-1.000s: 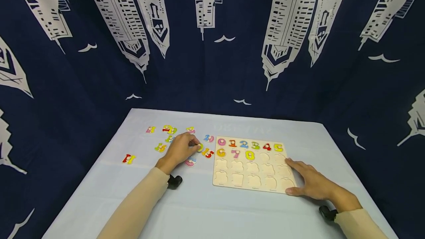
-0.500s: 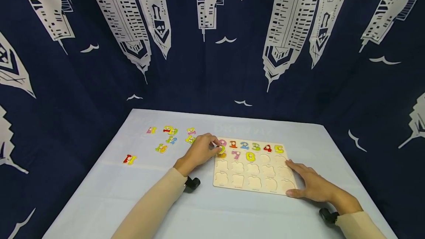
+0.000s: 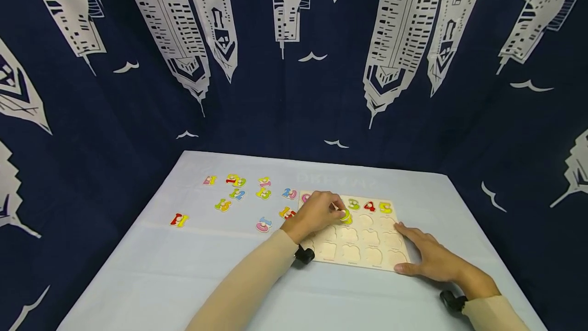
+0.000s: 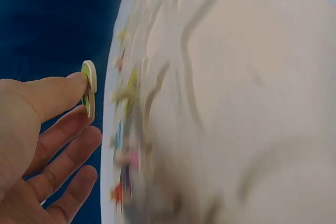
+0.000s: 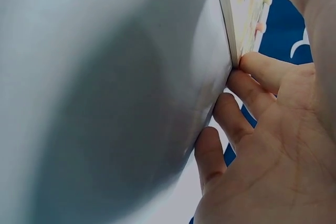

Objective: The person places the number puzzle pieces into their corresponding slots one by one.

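My left hand (image 3: 318, 214) is over the upper middle of the wooden number puzzle board (image 3: 337, 254). Between thumb and forefinger it pinches a flat yellow-green number piece (image 4: 91, 90), held above the board; which number it is cannot be told. The hand hides part of the board's top rows. A green 3 (image 3: 353, 204), a red 4 (image 3: 369, 206) and a yellow 5 (image 3: 385, 208) lie in their recesses. My right hand (image 3: 434, 257) rests with spread, relaxed fingers against the board's right edge, fingertips touching the table and board in the right wrist view.
Loose number pieces lie left of the board, among them a red and yellow one (image 3: 179, 220), a pink and blue one (image 3: 264, 225) and a blue and pink 20 (image 3: 289, 193). A white cloth covers the table (image 3: 138, 280); a dark blue patterned curtain (image 3: 285, 101) hangs behind.
My left hand has carried the yellow-green piece rightward from among the loose pieces, past the board's left edge, to over its upper middle. The right hand has stayed at the board's right edge.
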A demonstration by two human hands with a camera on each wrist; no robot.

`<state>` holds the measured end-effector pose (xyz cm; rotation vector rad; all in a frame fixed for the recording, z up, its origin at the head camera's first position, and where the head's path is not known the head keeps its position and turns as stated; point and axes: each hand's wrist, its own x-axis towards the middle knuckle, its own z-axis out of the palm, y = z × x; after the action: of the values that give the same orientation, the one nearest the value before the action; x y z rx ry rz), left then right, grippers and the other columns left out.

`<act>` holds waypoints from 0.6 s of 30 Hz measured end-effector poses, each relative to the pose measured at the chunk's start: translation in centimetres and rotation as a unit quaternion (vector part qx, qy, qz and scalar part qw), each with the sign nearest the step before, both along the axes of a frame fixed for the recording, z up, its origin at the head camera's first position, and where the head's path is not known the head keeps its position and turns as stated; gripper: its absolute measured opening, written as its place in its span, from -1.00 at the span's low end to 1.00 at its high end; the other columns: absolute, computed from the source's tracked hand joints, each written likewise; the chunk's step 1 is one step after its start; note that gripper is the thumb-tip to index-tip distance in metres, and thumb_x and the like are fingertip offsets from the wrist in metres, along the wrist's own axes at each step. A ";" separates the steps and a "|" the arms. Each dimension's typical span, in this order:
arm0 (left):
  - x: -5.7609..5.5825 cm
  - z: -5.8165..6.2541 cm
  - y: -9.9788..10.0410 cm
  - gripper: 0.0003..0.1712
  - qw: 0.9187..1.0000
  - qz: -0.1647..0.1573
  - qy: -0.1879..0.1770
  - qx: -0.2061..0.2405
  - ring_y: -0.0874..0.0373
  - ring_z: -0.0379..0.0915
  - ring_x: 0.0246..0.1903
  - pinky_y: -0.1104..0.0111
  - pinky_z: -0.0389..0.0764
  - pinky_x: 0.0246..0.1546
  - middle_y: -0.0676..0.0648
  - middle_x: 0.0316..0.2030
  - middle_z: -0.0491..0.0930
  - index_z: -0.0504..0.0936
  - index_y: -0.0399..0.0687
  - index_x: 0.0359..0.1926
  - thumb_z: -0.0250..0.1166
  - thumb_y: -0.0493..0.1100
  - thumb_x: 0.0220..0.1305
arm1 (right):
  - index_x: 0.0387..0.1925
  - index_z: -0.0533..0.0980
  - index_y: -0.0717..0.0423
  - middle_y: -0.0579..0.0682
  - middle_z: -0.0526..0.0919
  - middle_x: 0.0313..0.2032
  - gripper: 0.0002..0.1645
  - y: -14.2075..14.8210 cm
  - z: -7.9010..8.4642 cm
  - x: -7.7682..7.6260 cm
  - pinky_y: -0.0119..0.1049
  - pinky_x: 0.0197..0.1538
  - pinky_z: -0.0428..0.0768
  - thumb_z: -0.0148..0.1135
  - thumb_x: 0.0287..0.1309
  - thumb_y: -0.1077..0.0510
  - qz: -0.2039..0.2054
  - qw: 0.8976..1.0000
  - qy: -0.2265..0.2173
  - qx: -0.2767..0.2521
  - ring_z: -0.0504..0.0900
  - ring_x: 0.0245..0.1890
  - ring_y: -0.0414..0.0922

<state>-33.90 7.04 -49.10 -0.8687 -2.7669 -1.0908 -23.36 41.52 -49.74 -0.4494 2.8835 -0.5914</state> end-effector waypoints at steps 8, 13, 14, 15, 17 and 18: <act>-0.8 -0.6 4.2 -0.97 0.996 -0.015 0.026 -0.082 0.40 0.58 -0.20 0.51 0.61 -0.07 0.21 -0.14 0.84 0.91 0.28 -0.13 0.61 -0.02 0.55 | 0.80 0.24 0.24 0.50 0.36 0.70 0.46 -0.1 -0.2 -0.1 0.57 0.48 0.54 0.79 0.17 -0.34 0.005 1.000 0.006 0.004 0.52 0.49 0.48; -1.2 -0.8 5.6 -0.93 0.993 -0.024 0.033 -0.113 0.38 0.53 -0.23 0.52 0.57 -0.09 0.24 -0.23 0.76 0.91 0.27 -0.18 0.61 -0.02 0.55 | 0.81 0.22 0.22 0.49 0.35 0.70 0.45 0.1 -0.2 -0.2 0.57 0.46 0.56 0.77 0.19 -0.35 0.007 1.000 0.003 0.010 0.52 0.49 0.47; -1.1 -0.7 5.8 -0.93 0.993 -0.019 0.032 -0.116 0.38 0.52 -0.22 0.51 0.57 -0.08 0.25 -0.22 0.75 0.91 0.28 -0.18 0.61 -0.02 0.54 | 0.82 0.22 0.21 0.49 0.35 0.70 0.45 0.1 -0.2 -0.2 0.58 0.47 0.56 0.76 0.20 -0.35 0.006 1.000 0.001 0.012 0.52 0.50 0.47; -1.1 -0.7 6.0 -0.93 0.992 -0.015 0.033 -0.118 0.38 0.52 -0.21 0.51 0.58 -0.07 0.25 -0.21 0.76 0.91 0.28 -0.18 0.61 -0.01 0.54 | 0.82 0.21 0.21 0.48 0.34 0.71 0.45 0.1 -0.2 -0.2 0.58 0.47 0.56 0.76 0.21 -0.35 0.006 1.000 0.001 0.014 0.52 0.50 0.47; -1.0 -0.6 6.5 -0.93 0.992 -0.009 0.033 -0.121 0.38 0.52 -0.20 0.49 0.60 -0.05 0.26 -0.20 0.76 0.90 0.28 -0.19 0.62 0.00 0.53 | 0.82 0.21 0.20 0.48 0.34 0.71 0.44 0.2 -0.2 -0.2 0.58 0.46 0.56 0.75 0.21 -0.35 0.005 1.000 0.000 0.014 0.51 0.51 0.48; -0.9 -0.6 6.7 -0.93 0.992 -0.008 0.036 -0.123 0.38 0.52 -0.20 0.49 0.60 -0.05 0.25 -0.20 0.77 0.90 0.28 -0.19 0.62 0.00 0.53 | 0.82 0.21 0.21 0.48 0.35 0.70 0.44 0.2 -0.1 -0.1 0.58 0.46 0.56 0.75 0.21 -0.35 0.004 1.000 0.000 0.013 0.52 0.50 0.48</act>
<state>-34.84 13.73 -49.70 -0.9345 -2.8785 -0.7151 -23.49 41.71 -49.88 -0.4580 2.8850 -0.5507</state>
